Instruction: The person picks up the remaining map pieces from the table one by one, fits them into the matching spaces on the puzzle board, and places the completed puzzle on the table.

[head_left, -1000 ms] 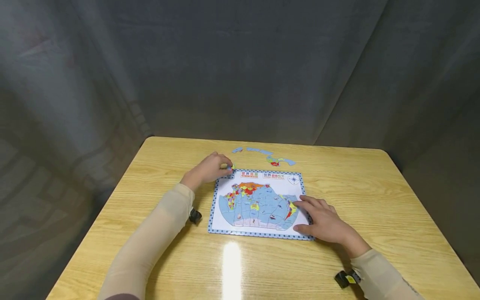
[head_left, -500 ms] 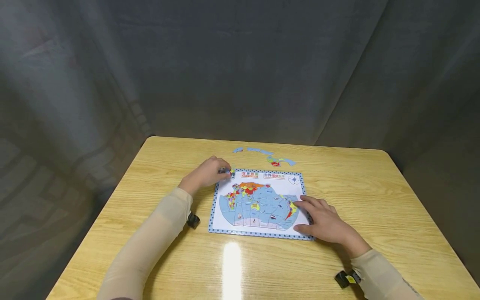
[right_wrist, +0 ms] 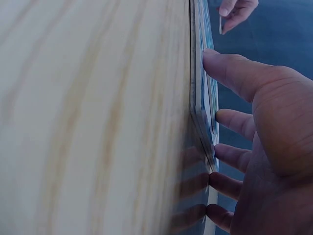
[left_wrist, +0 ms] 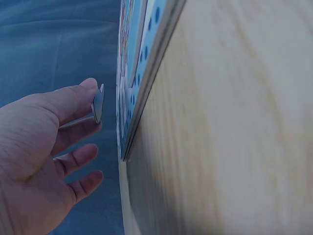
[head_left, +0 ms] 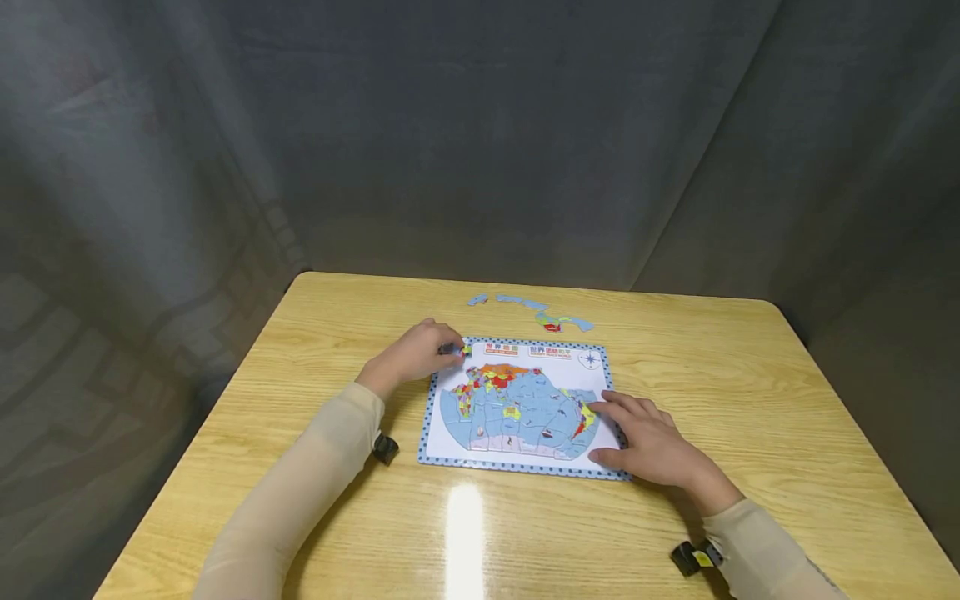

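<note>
A world-map puzzle board with a dotted blue border lies flat, its map largely filled with pieces. My left hand is at the board's far left corner. It pinches a small puzzle piece between thumb and forefinger, held just above the board, while the other fingers are spread loosely. The piece has yellow and red on it in the head view, partly hidden by the fingers. My right hand rests at the board's right edge, thumb and fingertips touching the board near South America, the outer fingers on the table.
Several loose puzzle pieces lie beyond the board: a small blue one, a long blue strip and a green and red one. The wooden table ends at a grey curtain. Wrist cameras sit on both wrists.
My left hand has moved slightly toward me, bringing the pinched puzzle piece from beyond the board's far left corner to over it. My right hand has stayed in place.
</note>
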Available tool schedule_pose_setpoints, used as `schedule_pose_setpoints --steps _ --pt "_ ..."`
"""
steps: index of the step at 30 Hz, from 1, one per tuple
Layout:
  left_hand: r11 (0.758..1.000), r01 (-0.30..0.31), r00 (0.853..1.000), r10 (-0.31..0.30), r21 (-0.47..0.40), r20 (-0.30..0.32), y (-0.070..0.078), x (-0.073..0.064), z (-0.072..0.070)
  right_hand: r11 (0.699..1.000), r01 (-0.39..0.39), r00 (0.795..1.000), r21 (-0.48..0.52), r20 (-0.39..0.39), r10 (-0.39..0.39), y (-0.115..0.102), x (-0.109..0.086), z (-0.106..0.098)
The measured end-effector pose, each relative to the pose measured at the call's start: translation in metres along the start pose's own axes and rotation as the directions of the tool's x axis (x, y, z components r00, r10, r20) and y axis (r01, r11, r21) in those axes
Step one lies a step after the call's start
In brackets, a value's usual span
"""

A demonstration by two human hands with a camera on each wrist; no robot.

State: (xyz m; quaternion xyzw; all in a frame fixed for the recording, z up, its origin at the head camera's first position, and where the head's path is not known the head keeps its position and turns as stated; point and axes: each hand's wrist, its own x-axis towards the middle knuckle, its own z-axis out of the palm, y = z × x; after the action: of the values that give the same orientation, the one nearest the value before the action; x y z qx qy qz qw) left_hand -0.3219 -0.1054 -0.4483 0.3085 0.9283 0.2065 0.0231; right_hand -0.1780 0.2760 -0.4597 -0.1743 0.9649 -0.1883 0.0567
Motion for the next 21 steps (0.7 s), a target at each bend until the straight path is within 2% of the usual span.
schedule_pose_setpoints --steps 9,21 --pt "0.999 0.015 1.000 -0.015 -0.029 0.026 0.007 -0.007 -0.003 1.000 0.005 1.000 0.002 -0.003 -0.005 0.001 0.000 0.000" --pt "1.000 0.007 0.999 -0.007 0.002 0.039 0.008 -0.013 0.000 1.000 0.006 1.000 -0.001 -0.001 -0.006 0.002 0.001 0.001"
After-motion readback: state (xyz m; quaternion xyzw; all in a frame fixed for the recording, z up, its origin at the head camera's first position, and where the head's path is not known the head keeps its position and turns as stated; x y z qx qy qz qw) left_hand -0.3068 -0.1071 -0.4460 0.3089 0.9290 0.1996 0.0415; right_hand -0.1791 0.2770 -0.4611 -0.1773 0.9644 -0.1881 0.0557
